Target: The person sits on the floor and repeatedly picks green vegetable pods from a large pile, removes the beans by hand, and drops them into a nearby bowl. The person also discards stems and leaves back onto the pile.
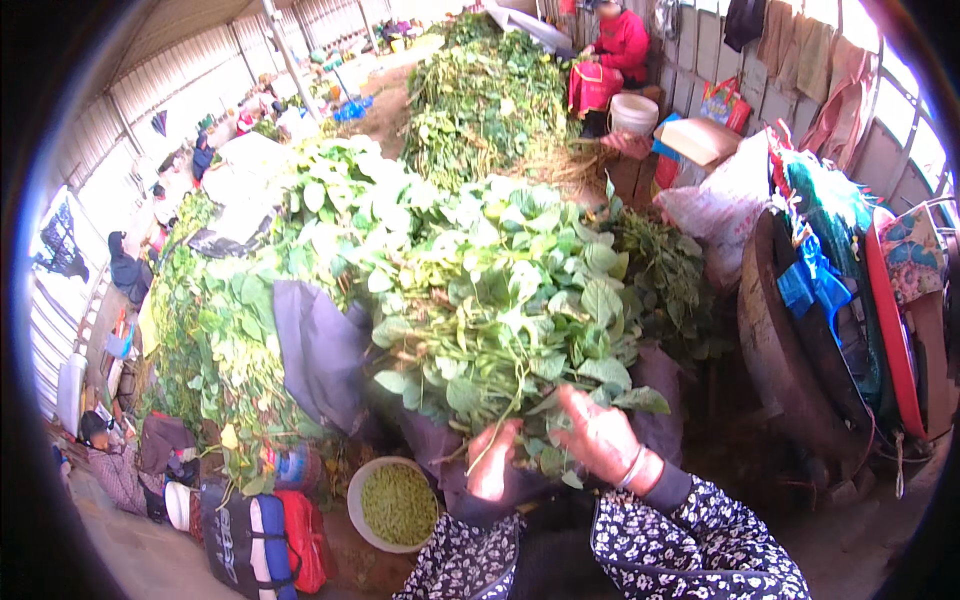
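Note:
A thick heap of leafy bean plants [487,322] with green pods lies in front of me, reaching up to my hands. My left hand [491,457] is curled around a thin green bean stem [517,375] at the heap's near edge. Just to the right, my right hand [600,442] is at the leaves with its index finger stretched forward. Blur and foliage hide whether its fingertips grip anything. Below and left of my left hand stands a white bucket [355,501] holding many picked green pods [399,504]. Dark cloth [660,382] shows beneath the plants.
Bags [247,540] lie at lower left. At right stand a large round basin [780,360], a red-rimmed tub [892,330] and a white sack [720,202]. A person in red [624,45] sits at the back beside a white bucket [634,114]; others sit along the left.

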The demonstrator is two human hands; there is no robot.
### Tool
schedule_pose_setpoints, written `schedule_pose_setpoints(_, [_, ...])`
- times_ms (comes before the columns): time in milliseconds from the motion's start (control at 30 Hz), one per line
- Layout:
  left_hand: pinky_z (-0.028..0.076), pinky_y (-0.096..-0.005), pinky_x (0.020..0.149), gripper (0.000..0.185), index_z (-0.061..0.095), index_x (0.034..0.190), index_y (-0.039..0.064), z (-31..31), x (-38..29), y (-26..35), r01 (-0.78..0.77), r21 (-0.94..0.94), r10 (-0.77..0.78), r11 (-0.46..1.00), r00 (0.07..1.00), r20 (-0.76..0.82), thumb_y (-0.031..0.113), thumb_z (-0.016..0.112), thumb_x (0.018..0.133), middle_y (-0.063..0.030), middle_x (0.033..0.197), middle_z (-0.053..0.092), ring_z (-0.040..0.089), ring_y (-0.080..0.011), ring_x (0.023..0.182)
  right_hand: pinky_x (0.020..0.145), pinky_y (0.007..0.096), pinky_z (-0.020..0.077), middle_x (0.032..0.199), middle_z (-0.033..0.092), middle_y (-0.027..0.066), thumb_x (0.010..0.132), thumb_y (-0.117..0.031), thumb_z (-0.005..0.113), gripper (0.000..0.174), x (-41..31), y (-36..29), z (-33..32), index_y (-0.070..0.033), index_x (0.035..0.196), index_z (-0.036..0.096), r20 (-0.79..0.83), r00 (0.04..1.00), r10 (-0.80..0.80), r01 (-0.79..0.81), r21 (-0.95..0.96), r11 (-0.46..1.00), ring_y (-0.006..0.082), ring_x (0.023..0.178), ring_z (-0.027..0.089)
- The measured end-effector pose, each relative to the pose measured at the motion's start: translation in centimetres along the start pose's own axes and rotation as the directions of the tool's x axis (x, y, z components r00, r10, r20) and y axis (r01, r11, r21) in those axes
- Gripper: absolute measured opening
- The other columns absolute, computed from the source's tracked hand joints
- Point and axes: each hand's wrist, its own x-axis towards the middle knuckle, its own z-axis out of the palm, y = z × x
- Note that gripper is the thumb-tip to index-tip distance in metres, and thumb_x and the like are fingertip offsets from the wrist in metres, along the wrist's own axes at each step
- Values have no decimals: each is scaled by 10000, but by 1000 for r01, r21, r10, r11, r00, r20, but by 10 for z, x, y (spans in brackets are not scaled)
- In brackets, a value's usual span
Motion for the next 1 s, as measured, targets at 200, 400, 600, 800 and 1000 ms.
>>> schedule_pose_setpoints(200, [391,-161,590,183,656,996,55,-3,4,-17,-18,-20,16,1000,995,-100,197,608,890,39,833,617,468,-15,639,647,400,503,791,626,155,852,-386,595,358,-26,11,46,-56,990,594,471,875,-108,8,209,978,333,721,626])
schedule_pose_setpoints(400, [391,-165,589,184,639,995,45,3,0,-27,-1,-23,-2,1000,994,-109,192,607,888,43,772,583,477,-20,643,602,354,491,750,632,131,770,-203,696,276,-14,16,62,-35,973,616,157,953,260,-302,415,858,286,667,631])
schedule_pose_setpoints(600, [410,-190,596,136,619,964,40,2,6,-40,-29,-22,27,999,994,-103,152,584,895,-12,825,636,549,-59,683,585,310,468,700,603,92,766,-241,718,301,-21,19,81,-31,962,629,231,930,285,-367,559,743,171,597,547])
schedule_pose_setpoints(800, [429,-194,650,184,608,1023,18,2,6,-40,41,-132,-42,990,999,-1,159,565,913,-13,871,622,527,-64,705,543,286,437,631,533,79,824,-226,680,249,-26,23,91,8,876,612,189,911,367,-391,679,621,119,577,504])
schedule_pose_setpoints(1000, [402,-169,658,182,614,1027,53,4,-5,-30,39,-272,-17,961,997,82,194,561,924,42,883,585,491,-29,749,510,308,398,605,500,99,852,-221,649,251,-22,15,79,12,792,575,105,955,279,-276,667,692,134,552,416])
